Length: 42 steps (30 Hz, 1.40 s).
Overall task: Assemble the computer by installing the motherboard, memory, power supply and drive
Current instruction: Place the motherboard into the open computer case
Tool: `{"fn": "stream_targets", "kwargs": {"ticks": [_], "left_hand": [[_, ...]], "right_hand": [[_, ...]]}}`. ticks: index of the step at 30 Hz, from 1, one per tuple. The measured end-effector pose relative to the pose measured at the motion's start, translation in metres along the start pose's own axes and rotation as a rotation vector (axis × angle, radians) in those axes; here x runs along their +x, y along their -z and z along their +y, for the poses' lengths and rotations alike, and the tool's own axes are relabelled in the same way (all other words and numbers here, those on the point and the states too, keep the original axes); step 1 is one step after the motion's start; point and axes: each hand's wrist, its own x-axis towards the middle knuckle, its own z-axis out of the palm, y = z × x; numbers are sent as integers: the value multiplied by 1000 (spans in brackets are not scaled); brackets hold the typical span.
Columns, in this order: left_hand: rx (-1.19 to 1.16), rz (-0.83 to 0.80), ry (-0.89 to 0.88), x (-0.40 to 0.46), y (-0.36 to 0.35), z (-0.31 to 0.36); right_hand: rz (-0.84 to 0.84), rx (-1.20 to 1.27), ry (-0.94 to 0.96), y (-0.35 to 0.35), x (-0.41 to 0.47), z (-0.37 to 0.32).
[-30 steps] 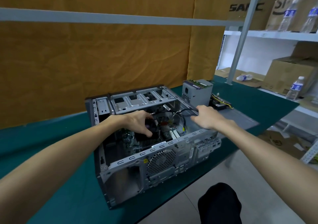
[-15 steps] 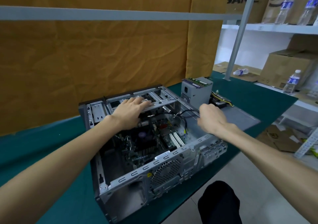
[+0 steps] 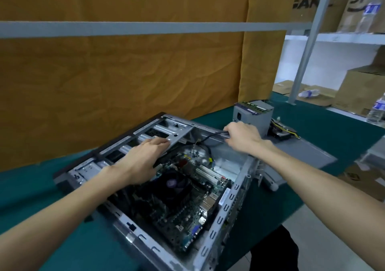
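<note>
Open grey metal computer case (image 3: 227,204) lying centre frame on green surface (image 3: 52,218), green motherboard (image 3: 179,204) inside. Left hand (image 3: 139,160) flat on drive cage, fingers straight. Right hand (image 3: 242,134) gripping black cable (image 3: 210,136) at far edge. Grey boxy power supply (image 3: 253,115) upper right.

The open grey computer case (image 3: 235,197) lies on its side on the green table. Inside it the dark motherboard (image 3: 179,206) lies flat, a black fan near its middle. The grey power supply (image 3: 253,118) stands just beyond the case's far corner, a green memory stick (image 3: 253,106) lying on top
</note>
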Motion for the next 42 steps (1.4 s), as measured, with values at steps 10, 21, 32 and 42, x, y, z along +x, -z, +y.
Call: {"fn": "stream_targets", "kwargs": {"ticks": [10,21,32,42], "left_hand": [[-344,4,160,-15,2,9],[-42,-8,185,-22,-2,38],[-43,-539,-116,15,-16,68],[61,-468,-94,21,-13,64]], "right_hand": [[0,-56,41,-20,16,-16],[85,-187,-36,-22,15,-31],[-20,-18,-329,-24,0,-15],[45,-263,116,-9,-22,-54]]}}
